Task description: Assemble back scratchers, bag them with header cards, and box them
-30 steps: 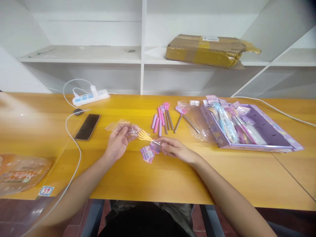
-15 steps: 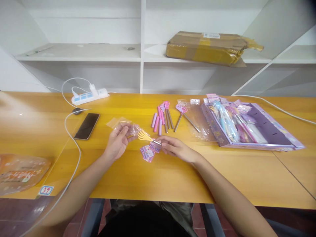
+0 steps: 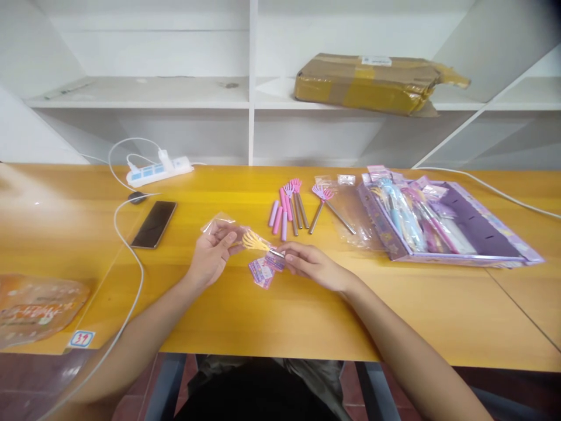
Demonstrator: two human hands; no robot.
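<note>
Right over the far edge of the printed cards [image 3: 260, 273], a yellow hand-shaped back scratcher [image 3: 254, 240] is held with its prongs toward the left. To the left of the cards, the left hand [image 3: 211, 255] pinches a clear plastic bag [image 3: 219, 222] between thumb and fingers; whether the prongs are inside it, I cannot tell. To the right of the cards, the right hand [image 3: 314, 267] grips the scratcher's metal rod between its fingertips. Beyond the cards lie pink and purple tubes [image 3: 277, 220], two scratchers side by side [image 3: 298, 211] and two more with touching heads [image 3: 323, 193]. Farther right of the cards, empty bags [image 3: 362, 222] lie beside a purple display box [image 3: 477, 225] of bagged scratchers. Well left of the cards is a smartphone [image 3: 154, 224].
</note>
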